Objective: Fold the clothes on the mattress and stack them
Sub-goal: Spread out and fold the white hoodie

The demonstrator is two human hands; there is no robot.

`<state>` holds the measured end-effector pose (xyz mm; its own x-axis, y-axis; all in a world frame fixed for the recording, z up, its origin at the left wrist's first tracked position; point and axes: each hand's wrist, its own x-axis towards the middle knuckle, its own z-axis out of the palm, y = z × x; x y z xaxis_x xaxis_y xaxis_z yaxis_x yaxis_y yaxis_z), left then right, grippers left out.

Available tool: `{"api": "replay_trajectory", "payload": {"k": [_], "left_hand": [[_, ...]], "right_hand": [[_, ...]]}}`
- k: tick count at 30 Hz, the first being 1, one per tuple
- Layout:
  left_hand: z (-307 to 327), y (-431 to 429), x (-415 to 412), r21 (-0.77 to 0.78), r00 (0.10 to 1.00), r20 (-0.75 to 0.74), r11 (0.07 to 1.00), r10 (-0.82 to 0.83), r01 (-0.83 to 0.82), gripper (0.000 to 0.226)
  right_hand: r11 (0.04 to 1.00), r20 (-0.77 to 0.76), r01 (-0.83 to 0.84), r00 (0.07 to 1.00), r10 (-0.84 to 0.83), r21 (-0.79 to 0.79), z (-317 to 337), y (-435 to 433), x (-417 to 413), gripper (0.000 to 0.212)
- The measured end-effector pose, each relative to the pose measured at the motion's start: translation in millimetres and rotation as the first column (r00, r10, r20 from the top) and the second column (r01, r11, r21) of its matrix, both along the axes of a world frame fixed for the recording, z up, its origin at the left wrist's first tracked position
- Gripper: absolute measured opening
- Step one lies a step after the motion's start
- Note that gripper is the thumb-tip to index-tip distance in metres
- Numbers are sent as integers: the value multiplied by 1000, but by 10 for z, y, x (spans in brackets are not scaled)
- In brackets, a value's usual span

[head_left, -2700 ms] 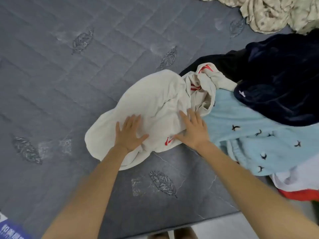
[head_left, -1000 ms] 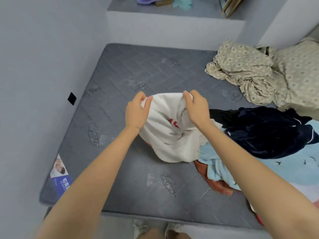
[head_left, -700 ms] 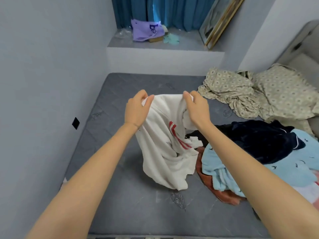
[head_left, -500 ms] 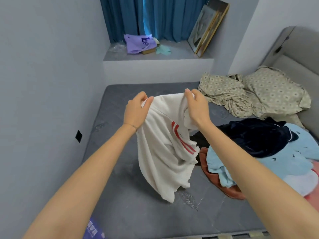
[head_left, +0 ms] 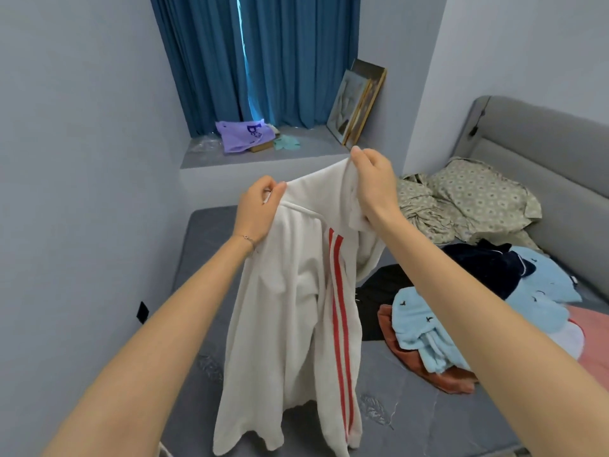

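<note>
A white garment with two red stripes (head_left: 290, 324) hangs in the air in front of me, above the grey mattress (head_left: 428, 413). My left hand (head_left: 257, 212) pinches its top edge on the left. My right hand (head_left: 372, 186) grips the top edge on the right, a little higher. The cloth dangles long and its lower end reaches near the bottom of the view. To the right on the mattress lies a heap of unfolded clothes: a light blue piece (head_left: 425, 324), a dark navy one (head_left: 487, 268), a rust one (head_left: 425, 371), a black one (head_left: 375, 291) and a pink one (head_left: 593, 344).
A crumpled patterned sheet and pillow (head_left: 461, 199) lie at the bed's head by the grey headboard (head_left: 540, 150). A wall (head_left: 82, 192) runs close on the left. Behind are a window ledge (head_left: 296, 153) with a purple bag (head_left: 240, 136), framed pictures (head_left: 359, 103) and blue curtains (head_left: 263, 61).
Both hands picked the white garment up off the mattress and raised it, so it now hangs full length. My view tilted up from the mattress to the room.
</note>
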<state>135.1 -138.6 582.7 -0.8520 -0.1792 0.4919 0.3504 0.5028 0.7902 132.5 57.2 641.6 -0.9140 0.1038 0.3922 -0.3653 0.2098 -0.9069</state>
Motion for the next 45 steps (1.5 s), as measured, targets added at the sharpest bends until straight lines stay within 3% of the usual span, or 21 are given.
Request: {"api": "replay_trajectory", "payload": {"k": [5, 13, 17, 22, 27, 29, 33, 37, 40, 44, 45], "left_hand": [[-229, -113, 29, -3, 996, 74, 999, 47, -47, 40], [-1144, -271, 189, -100, 877, 418, 971, 237, -215, 32], [-1472, -191, 330, -48, 821, 538, 979, 192, -198, 20], [-1713, 53, 534, 143, 838, 546, 987, -14, -76, 29], [-1902, 407, 544, 152, 788, 599, 986, -144, 65, 77], [-1935, 466, 468, 189, 802, 581, 982, -136, 29, 71], [-2021, 447, 345, 180, 818, 575, 971, 28, -160, 35], [-2139, 304, 386, 294, 809, 587, 928, 14, -230, 28], [-2126, 165, 382, 328, 814, 580, 905, 35, -272, 33], [-1973, 7, 326, 340, 830, 554, 893, 63, -294, 36], [-1919, -29, 318, 348, 835, 547, 892, 58, -290, 36]], "right_hand": [[996, 16, -70, 997, 69, 55, -246, 4, -112, 43], [955, 322, -288, 913, 252, 69, -1218, -119, -265, 47], [904, 436, -417, 834, 339, 96, -1497, -141, -322, 46], [830, 535, -544, 740, 408, 121, -1747, -203, -368, 46], [798, 622, -602, 618, 480, -18, -1882, -286, -424, 46], [769, 648, -639, 582, 492, -10, -1938, -305, -430, 43], [712, 639, -702, 562, 525, 31, -2100, -343, -412, 35], [762, 613, -647, 600, 513, -4, -2269, -234, -438, 18], [761, 675, -648, 574, 462, 30, -2496, -58, -412, 44], [681, 746, -730, 483, 459, 53, -2745, 44, -300, 57], [675, 749, -736, 477, 459, 55, -2789, 43, -277, 68]]}}
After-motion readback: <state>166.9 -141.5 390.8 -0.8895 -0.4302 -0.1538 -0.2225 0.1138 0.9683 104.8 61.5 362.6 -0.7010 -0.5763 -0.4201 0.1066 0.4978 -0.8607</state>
